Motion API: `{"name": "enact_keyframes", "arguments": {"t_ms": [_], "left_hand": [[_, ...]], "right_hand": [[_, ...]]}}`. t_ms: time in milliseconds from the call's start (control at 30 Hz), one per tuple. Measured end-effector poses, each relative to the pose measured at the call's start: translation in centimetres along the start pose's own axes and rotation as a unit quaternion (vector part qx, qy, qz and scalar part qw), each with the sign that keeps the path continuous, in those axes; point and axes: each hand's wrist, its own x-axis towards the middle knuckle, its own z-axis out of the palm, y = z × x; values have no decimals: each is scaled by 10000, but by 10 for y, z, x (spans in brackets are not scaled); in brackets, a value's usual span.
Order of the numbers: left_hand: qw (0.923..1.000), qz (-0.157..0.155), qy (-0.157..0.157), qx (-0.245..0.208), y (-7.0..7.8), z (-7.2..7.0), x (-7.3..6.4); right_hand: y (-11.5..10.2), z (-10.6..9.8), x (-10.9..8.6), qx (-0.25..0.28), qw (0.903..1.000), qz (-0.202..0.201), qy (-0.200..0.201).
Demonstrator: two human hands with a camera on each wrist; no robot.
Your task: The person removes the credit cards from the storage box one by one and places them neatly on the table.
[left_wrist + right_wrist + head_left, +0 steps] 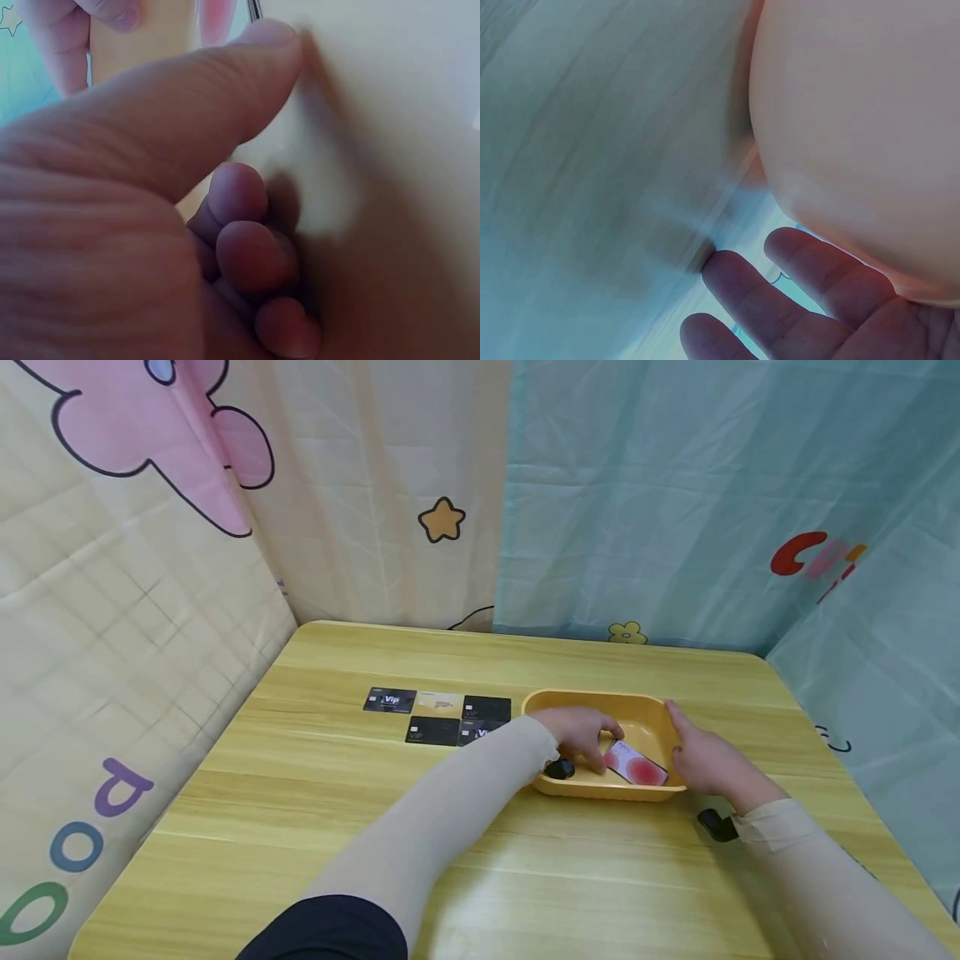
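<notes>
A yellow-orange plastic tray point(592, 792) rests on the wooden table. My left hand point(577, 733) reaches down into it. There its thumb and a finger pinch the left end of a pink and white card point(637, 766) with red circles. In the left wrist view the thumb point(217, 90) lies at the card's thin edge, the other fingertips curl below, and the index finger is mostly hidden. My right hand point(716, 764) grips the tray's right end; in the right wrist view several fingers point(780, 315) extend along the outside of the wall.
Left of the tray, several cards lie flat in two rows: a dark Vip card point(389, 700), a gold card point(439, 704) and black ones such as a VIP card point(432, 731). Printed curtains point(360, 485) hang behind the wooden table point(300, 793) and at both sides.
</notes>
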Motion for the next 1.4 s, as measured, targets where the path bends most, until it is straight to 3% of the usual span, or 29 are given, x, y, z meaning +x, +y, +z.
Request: {"name": "enact_keyframes", "arguments": {"t_ms": [333, 633, 1100, 1400], "left_hand": [[9996, -55, 192, 190, 3, 3, 0], [9998, -141, 159, 30, 2, 4, 2], [9978, 67, 307, 578, 2, 6, 0], [9968, 215, 314, 699, 0, 6, 4]], "right_hand": [[-1, 0, 1, 120, 9999, 105, -54], [-1, 1, 1, 182, 9994, 257, -111], [-3, 1, 1, 211, 9989, 376, -161], [-2, 1, 1, 63, 9997, 195, -94]]}}
